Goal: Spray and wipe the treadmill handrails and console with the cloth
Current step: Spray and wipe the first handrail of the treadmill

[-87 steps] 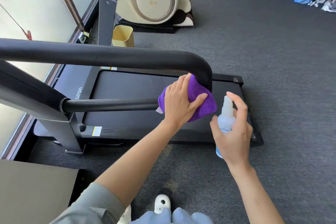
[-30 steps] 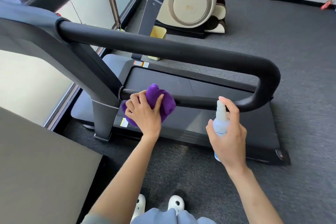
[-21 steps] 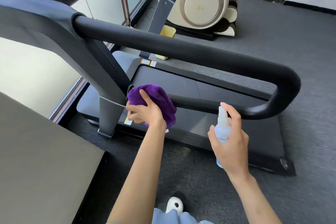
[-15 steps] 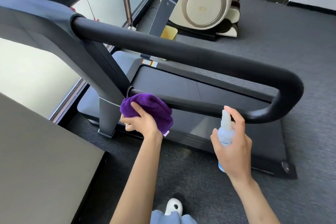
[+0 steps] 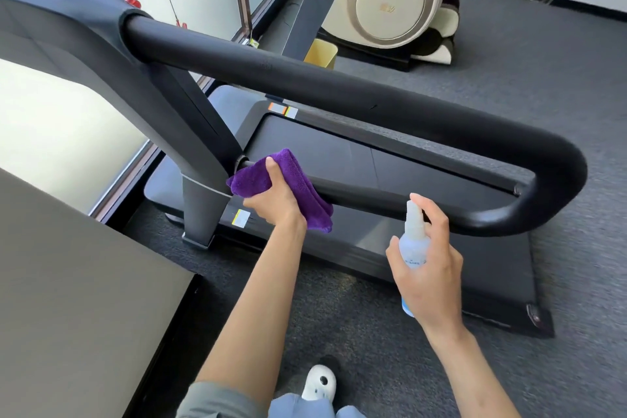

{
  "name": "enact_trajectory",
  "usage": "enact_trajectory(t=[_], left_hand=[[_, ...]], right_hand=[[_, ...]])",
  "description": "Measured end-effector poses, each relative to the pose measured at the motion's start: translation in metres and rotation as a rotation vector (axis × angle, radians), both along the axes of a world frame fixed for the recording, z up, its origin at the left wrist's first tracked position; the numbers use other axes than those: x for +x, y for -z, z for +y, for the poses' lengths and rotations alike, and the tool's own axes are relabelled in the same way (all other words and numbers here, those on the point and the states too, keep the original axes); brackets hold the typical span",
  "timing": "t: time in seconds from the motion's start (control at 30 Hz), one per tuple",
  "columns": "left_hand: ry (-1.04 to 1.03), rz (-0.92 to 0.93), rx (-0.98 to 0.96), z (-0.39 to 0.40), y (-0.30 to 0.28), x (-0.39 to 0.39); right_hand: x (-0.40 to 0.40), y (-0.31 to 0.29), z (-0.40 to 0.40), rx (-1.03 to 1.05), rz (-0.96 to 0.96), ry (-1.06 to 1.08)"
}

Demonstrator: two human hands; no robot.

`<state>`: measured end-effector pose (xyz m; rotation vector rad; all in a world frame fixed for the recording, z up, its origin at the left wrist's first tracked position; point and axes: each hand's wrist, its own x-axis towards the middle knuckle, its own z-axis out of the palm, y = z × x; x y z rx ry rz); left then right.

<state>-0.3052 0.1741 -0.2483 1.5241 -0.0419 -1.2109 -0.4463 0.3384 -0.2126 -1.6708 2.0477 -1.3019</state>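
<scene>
A black padded handrail [image 5: 339, 88] loops from the treadmill's upright, bends at the right and returns as a thinner lower bar [image 5: 390, 204]. My left hand [image 5: 274, 200] grips a folded purple cloth [image 5: 298, 180] wrapped over the lower bar close to where it meets the upright post [image 5: 200, 180]. My right hand [image 5: 431, 268] holds a small clear spray bottle [image 5: 414, 241] upright just below the lower bar, index finger on the nozzle top. The console is only partly visible at the top left edge.
The treadmill deck [image 5: 339, 159] lies on grey carpet beyond the rails. A flat grey surface [image 5: 68, 299] fills the lower left. A second treadmill post [image 5: 312, 3], a yellow bin [image 5: 320, 52] and a cream massage chair [image 5: 393, 0] stand behind. Windows run along the left.
My left hand slid the cloth left along the lower bar from the bend to the upright post, and has turned it over the bar. The right hand keeps the bottle about where it was.
</scene>
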Motion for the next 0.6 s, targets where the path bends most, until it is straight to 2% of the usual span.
enact_trajectory(t=[0.1, 0.27, 0.47, 0.6], left_hand=[[0.051, -0.068, 0.033, 0.013, 0.000, -0.022], [0.185, 0.003, 0.032, 0.031, 0.001, -0.033], [0.053, 0.017, 0.075, -0.010, -0.008, 0.021], [0.016, -0.016, 0.123, -0.007, -0.014, 0.009]], right_hand=[[-0.002, 0.000, -0.002, -0.008, -0.001, -0.007], [-0.006, -0.002, -0.006, -0.010, -0.001, -0.028], [-0.009, -0.005, -0.007, -0.016, 0.001, -0.042], [-0.014, -0.004, -0.001, -0.025, 0.000, -0.022]])
